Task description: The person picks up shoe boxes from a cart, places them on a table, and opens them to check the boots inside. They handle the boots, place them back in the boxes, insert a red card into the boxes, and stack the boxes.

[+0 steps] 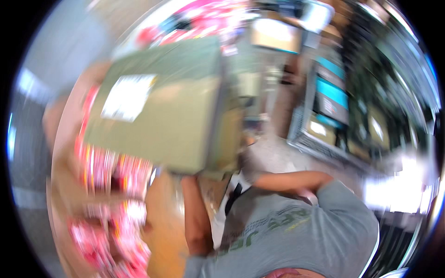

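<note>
Here I am with the big olive box up in front of me, its white label showing, above the pink packets. My left forearm runs to its lower edge, my right forearm towards its near right corner; how each hand is closed, I can't tell: box and blur hide them. I'd call this carrying; the next move likely calls for steady support underneath.
</note>
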`<state>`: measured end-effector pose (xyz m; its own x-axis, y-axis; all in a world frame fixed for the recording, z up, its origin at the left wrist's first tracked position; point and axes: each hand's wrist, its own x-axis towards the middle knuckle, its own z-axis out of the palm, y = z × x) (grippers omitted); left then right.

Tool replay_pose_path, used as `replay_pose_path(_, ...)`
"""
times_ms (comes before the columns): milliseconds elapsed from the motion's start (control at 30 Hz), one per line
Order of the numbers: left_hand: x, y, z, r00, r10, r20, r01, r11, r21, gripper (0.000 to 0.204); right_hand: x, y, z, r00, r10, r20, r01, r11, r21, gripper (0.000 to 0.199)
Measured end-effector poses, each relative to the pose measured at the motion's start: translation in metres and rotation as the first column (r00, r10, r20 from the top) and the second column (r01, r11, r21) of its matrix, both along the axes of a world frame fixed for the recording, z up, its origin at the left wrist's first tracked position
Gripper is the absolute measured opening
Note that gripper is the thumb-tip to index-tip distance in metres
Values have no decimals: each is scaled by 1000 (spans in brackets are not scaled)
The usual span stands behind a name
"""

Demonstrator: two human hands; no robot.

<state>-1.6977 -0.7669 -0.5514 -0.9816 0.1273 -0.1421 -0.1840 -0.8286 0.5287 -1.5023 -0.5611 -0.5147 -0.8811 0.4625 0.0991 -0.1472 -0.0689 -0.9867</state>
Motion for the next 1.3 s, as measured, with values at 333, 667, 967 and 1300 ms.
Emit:
replay_pose_path(333,85,12,4,924,-142,355,152,988,-1,51,53,19,19,918,-329,222,184,849,495,75)
replay_pose_path(667,270,111,-34,575,-479,663,768,595,-236,30,347,148,-89,471,-544,694,580,784,221,48)
replay_pose_path(967,422,354,1,70,-854,516,989,128,78,38,648,257,-242,517,-275,811,856,177,-485,45)
replay_pose_path(1300,501,588,-56,-534,-547,644,731,84,677,40,767,422,-226,210,-534,819,907,-207,-367,29)
